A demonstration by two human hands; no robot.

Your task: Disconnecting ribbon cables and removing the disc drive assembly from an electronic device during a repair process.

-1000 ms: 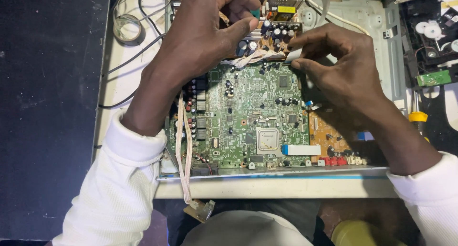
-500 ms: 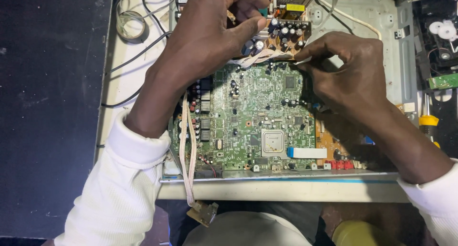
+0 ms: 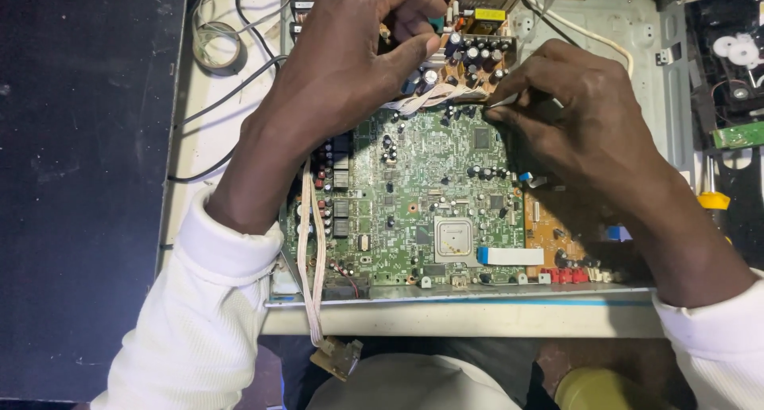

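Observation:
A green circuit board lies in an open pale metal chassis, with a brown board carrying dark capacitors at its far edge. My left hand rests over the far left of the boards, thumb pressed near the capacitors beside a small teal part. My right hand pinches a flat white ribbon cable that runs between the two boards. A second pale ribbon cable trails down the green board's left side to a small connector board.
A roll of tape and black wires lie at the far left on the chassis. A black disc drive mechanism and a yellow-handled tool sit at the right. A dark mat covers the left.
Both hands have stayed on the ribbon cable at the far edge of the green board, with only small shifts of the fingers. The view has shifted slightly.

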